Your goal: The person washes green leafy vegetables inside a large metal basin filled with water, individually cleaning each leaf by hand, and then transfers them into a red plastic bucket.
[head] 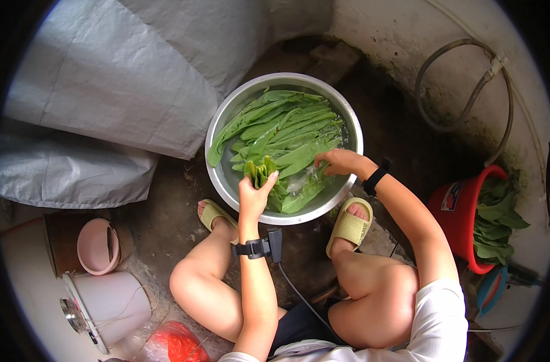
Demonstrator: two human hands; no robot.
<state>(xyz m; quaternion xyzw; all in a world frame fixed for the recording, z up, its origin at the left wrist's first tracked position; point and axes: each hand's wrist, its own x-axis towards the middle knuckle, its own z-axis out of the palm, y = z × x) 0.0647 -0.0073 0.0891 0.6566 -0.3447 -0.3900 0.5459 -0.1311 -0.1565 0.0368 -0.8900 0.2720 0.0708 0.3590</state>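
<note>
Before me on the floor stands a round metal basin (285, 219) with water in it. Long green leafy vegetables (297, 122) lie across the water, mostly side by side. At the basin's near side, my left hand (255, 194) grips a small bunch of green leaves (260, 171), with the thumb along its right side. My right hand (340, 162) is over the right part of the basin, fingers bent down by the leaves and the disturbed water. Whether its fingertips hold a leaf cannot be made out.
A red bucket (451, 212) of leafy greens stands at the right. A grey hose (422, 90) hangs on the wall. Silver sheeting (121, 86) covers the left. A pink basin (94, 246), a white bucket (119, 307) and a red plastic bag (182, 344) stand lower left.
</note>
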